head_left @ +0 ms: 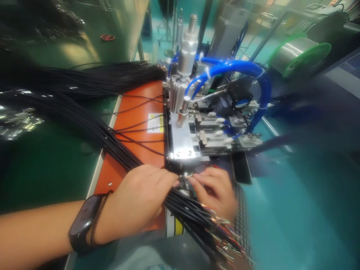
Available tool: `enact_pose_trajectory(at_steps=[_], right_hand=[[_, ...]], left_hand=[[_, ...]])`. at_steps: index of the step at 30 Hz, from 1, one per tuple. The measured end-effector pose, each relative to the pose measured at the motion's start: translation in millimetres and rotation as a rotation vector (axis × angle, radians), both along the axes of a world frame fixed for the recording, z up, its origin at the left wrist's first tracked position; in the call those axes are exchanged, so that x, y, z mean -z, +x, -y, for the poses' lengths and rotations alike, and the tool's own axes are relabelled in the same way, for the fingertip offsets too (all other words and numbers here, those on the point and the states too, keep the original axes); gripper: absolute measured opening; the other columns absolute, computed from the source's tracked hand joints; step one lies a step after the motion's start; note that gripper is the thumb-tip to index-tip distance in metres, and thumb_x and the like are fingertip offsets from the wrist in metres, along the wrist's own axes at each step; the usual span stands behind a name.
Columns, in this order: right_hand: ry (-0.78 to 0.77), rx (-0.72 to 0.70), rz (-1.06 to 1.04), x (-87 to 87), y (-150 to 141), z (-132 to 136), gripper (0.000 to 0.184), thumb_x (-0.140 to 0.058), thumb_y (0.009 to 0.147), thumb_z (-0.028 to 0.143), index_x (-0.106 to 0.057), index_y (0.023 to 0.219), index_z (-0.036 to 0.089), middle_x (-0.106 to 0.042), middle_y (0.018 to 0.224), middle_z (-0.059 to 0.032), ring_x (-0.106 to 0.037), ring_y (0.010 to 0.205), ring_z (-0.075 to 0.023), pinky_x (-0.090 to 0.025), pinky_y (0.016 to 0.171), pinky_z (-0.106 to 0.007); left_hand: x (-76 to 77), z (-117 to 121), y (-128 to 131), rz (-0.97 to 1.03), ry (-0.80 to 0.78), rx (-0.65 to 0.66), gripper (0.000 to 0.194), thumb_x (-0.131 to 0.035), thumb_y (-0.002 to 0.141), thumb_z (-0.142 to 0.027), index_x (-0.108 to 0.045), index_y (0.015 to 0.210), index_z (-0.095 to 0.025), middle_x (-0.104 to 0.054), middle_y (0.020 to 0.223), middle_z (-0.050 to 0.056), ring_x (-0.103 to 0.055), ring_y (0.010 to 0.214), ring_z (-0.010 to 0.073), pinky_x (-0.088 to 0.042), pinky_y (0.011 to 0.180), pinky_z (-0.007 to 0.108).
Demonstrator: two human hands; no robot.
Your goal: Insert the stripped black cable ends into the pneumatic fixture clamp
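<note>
The left hand (137,198) is wrapped closed around a bundle of black cables (185,206), just in front of the metal base plate (180,144) of a pneumatic crimping machine (208,112). The bundle's long axis runs diagonally under that hand, from upper left to lower right, and its stripped copper ends (225,240) point past the right hand toward the bottom edge of the view.

The right hand (213,191) sits at the machine's front edge, with its fingertips (194,180) pressed together in what looks like a pinch on thin wires (189,175), though the view there is too blurred to be sure. The two hands are near each other, with only a narrow gap between them.

A second black bundle (84,80) lies farther back on the left, above an orange plate (140,120). Blue tubing (233,69) arcs over the machine, and a green-flanged spool (298,56) stands beyond it. Teal bench (295,202) stretches wide to the right.
</note>
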State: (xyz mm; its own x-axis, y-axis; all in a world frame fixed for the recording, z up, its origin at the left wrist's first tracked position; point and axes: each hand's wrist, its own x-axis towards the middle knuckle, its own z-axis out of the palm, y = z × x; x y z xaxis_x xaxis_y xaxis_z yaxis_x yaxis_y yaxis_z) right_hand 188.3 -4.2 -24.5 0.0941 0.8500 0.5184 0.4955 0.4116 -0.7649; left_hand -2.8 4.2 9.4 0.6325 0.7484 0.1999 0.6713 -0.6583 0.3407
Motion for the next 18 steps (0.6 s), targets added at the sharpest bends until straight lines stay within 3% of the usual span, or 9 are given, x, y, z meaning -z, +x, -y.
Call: enact_pose_trajectory(at_steps=[2,6,10,15,18], right_hand=[[0.017,-0.011,0.018,2.6,-3,2,0.013,-0.071,0.076,0.014,-0.07,0.083,0.025,-0.063,0.076,-0.0009,-0.058,0.074,-0.0161,-0.046,0.068,-0.03],[-0.147,-0.234,0.03,5.3,-5,5,0.011,-0.06,0.086,0.024,-0.071,0.083,0.026,-0.067,0.081,-0.0014,-0.06,0.079,-0.0163,-0.047,0.072,-0.029],[-0.321,-0.071,-0.079,-1.5,-4,4,0.008,-0.062,0.083,0.027,-0.068,0.087,0.022,-0.066,0.087,-0.0036,-0.06,0.079,-0.0169,-0.049,0.072,-0.029],[-0.289,-0.183,-0.01,-11.2,-4,3,0.017,-0.055,0.087,0.021,-0.068,0.076,0.021,-0.066,0.077,-0.0029,-0.059,0.076,-0.0169,-0.046,0.07,-0.03],[-0.22,-0.252,0.047,-14.5,-2,-2,0.015,-0.055,0.088,0.018,-0.069,0.084,0.021,-0.068,0.081,-0.0029,-0.059,0.08,-0.017,-0.046,0.073,-0.03]], left_hand=[[0.3,-1,1,0.014,0.062,-0.018,0.022,-0.041,0.079,-0.013,-0.057,0.093,-0.016,-0.059,0.078,0.003,-0.053,0.068,0.0188,-0.041,0.061,0.032],[-0.2,-3,2,0.041,0.138,-0.026,0.016,-0.038,0.081,-0.011,-0.053,0.079,-0.017,-0.052,0.068,0.002,-0.047,0.062,0.017,-0.036,0.057,0.029],[-2.0,-3,3,0.042,0.121,-0.029,0.016,-0.037,0.083,-0.013,-0.051,0.077,-0.018,-0.051,0.067,0.002,-0.043,0.06,0.0165,-0.033,0.056,0.029],[-0.2,-3,3,0.014,0.074,-0.025,0.014,-0.039,0.083,-0.012,-0.052,0.079,-0.018,-0.052,0.07,0.002,-0.045,0.063,0.0179,-0.033,0.058,0.03],[3.3,-3,2,-0.024,0.092,0.004,0.014,-0.04,0.083,-0.012,-0.053,0.082,-0.018,-0.052,0.072,0.002,-0.044,0.064,0.0184,-0.033,0.058,0.031]])
